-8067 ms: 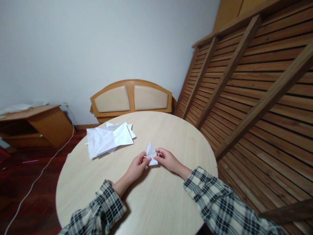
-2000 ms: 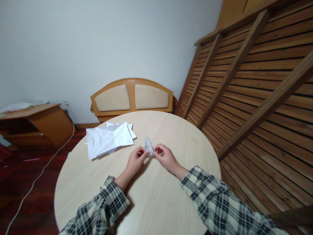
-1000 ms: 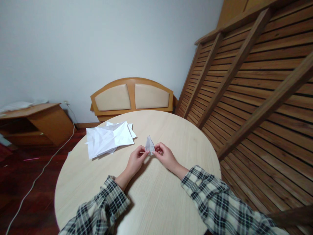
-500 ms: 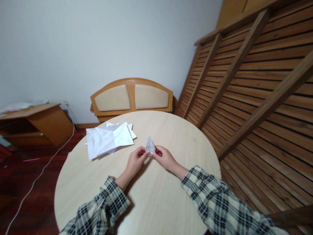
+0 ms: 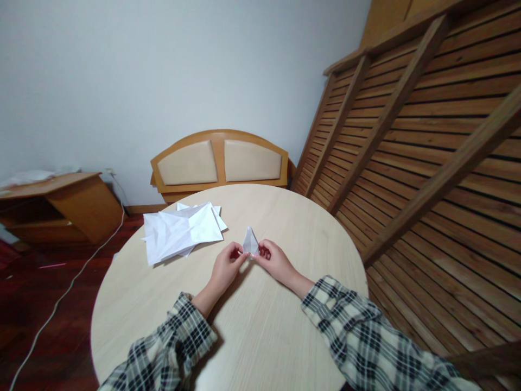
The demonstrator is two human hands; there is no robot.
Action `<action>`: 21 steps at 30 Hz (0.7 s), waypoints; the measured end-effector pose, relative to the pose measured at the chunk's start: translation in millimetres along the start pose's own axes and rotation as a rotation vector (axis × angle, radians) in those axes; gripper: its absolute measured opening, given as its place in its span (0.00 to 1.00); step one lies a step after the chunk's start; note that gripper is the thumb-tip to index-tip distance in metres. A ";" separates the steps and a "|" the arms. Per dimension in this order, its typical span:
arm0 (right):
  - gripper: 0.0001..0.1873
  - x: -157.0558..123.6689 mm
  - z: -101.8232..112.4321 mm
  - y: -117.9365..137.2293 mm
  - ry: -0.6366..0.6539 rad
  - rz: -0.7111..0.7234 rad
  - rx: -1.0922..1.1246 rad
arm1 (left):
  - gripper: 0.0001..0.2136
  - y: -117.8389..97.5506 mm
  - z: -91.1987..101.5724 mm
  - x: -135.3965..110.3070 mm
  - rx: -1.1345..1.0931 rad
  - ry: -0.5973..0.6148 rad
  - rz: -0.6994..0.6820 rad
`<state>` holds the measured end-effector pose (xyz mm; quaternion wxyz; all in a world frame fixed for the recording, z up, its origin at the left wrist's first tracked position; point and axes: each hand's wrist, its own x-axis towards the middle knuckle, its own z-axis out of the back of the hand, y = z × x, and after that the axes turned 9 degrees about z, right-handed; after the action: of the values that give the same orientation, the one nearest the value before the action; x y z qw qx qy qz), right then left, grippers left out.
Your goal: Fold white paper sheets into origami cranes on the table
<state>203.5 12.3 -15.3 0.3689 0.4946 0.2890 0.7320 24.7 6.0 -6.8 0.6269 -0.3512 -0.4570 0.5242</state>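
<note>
A small folded white paper (image 5: 250,242), pointed at its far end, is between my two hands over the middle of the round table (image 5: 260,326). My left hand (image 5: 227,266) pinches its lower left edge between thumb and fingers. On the other side my right hand (image 5: 277,262) grips the lower right edge, its thumb close to the left thumb and its fingers curled. The thumbs cover part of the paper's near edge. Left of my hands lies a loose stack of creased white paper sheets (image 5: 183,231).
Behind the table stands a wooden headboard (image 5: 220,163) with two cream panels. A slatted wooden frame (image 5: 407,152) leans along the right. At the left is a low wooden cabinet (image 5: 81,203), with a white cable (image 5: 77,277) trailing over the dark red floor.
The folded paper's tip looks narrower and more closed together, and its sides sit flatter. My fingers have shifted slightly at its lower edge. The paper stack has stayed put.
</note>
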 end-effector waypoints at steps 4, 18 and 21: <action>0.11 0.4 -0.3 -1.1 0.000 0.015 -0.021 | 0.10 1.1 -1.1 -0.3 -0.063 -0.025 0.008; 0.11 0.1 1.6 4.1 0.002 0.021 -0.030 | 0.10 -1.4 0.5 0.4 0.038 0.055 -0.005; 0.11 -1.4 -0.2 2.4 0.029 -0.032 0.065 | 0.11 -3.8 0.0 -0.5 0.026 0.057 0.006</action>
<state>203.0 9.9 -14.2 0.3599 0.4910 0.3259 0.7233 25.9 4.6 -3.4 0.6429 -0.3591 -0.4310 0.5216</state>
